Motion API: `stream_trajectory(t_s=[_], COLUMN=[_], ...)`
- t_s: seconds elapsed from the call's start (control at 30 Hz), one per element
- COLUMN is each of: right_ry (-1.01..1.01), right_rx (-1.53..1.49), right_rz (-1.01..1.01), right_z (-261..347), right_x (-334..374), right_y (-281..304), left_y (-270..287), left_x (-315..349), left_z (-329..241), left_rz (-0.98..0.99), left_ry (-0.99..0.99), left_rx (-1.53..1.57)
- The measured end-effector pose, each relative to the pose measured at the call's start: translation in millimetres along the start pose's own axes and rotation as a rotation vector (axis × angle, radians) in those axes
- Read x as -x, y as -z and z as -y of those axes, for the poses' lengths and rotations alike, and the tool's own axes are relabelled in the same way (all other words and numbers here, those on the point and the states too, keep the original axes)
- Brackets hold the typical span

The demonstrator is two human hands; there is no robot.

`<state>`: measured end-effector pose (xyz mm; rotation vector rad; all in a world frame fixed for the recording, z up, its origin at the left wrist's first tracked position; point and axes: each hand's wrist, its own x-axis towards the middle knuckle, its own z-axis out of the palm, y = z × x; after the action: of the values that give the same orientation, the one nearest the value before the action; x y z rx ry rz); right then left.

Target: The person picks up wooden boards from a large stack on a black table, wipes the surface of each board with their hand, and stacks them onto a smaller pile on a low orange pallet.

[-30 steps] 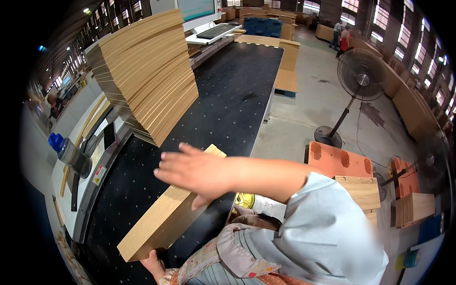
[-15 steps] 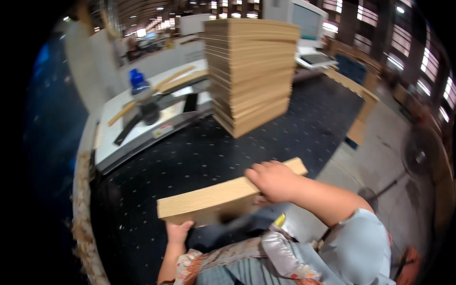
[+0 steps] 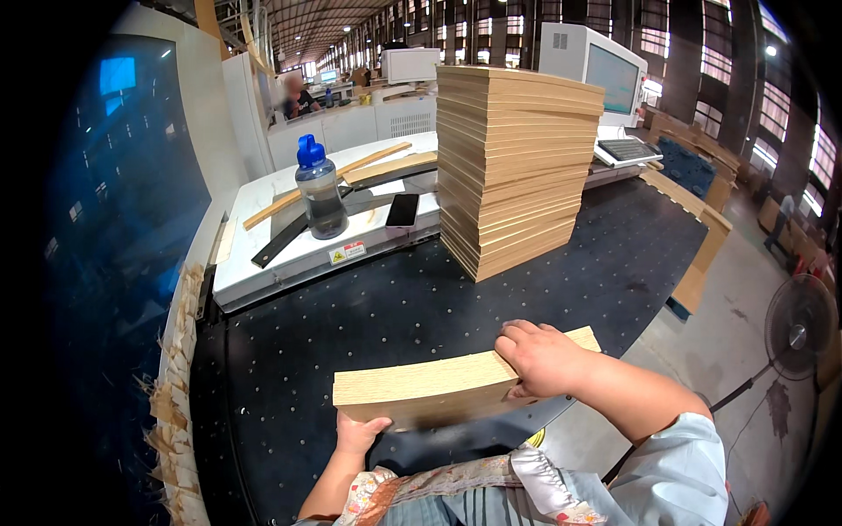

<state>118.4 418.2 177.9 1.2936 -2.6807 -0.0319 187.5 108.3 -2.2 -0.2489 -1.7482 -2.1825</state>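
Observation:
A bundle of pale wooden boards (image 3: pixel 421 379) stands on its long edge at the near side of the black table (image 3: pixel 351 329), with its face toward me. My left hand (image 3: pixel 358 432) grips the lower left corner, thumb on the near face and the other fingers hidden behind or under it. Toward the right end, my right hand (image 3: pixel 545 358) is closed over the top edge, with its fingers on the far side and thumb in front. Beyond the bundle rises a tall stack of similar boards (image 3: pixel 531 175), its layers slightly uneven.
Left of the stack, a white machine bed (image 3: pixel 263 263) carries a blue-capped water bottle (image 3: pixel 322 197), a phone (image 3: pixel 403 210) and wooden strips (image 3: pixel 377 158). A monitor (image 3: pixel 610 79) and keyboard (image 3: pixel 627 149) stand behind right. A floor fan (image 3: pixel 796 337) is at far right.
The view has shifted, so the table, stack and bottle appear farther right and lower, and sharper. Both hands keep their hold on the bundle of boards.

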Motion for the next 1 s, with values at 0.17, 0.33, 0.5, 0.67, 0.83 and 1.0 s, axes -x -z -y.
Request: stream_trajectory(t_s=[0.17,0.33,0.5,0.67,0.83,1.0], right_ry=[-0.059,-0.086,-0.073,-0.088,-0.078,-0.081], right_rx=[-0.144,-0.139,-0.14,-0.146,-0.132,-0.142], right_rz=[0.197,0.263,0.223,0.264,0.23,0.209], right_z=[1,2,0,3,-1,3], right_x=[-5,-7,-5,-7,-6,-6], right_y=[6,9,6,10,4,8], left_y=[3,-2,0,-2,-3,0], left_x=[2,1,2,1,1,3], left_z=[3,-4,1,-1,-2,0], left_rz=[-0.021,-0.035,-0.04,-0.033,-0.042,-0.036], left_ry=[-0.019,-0.007,0.002,0.005,0.008,0.024], left_rx=[0.004,0.051,0.074,0.093,0.072,0.047])
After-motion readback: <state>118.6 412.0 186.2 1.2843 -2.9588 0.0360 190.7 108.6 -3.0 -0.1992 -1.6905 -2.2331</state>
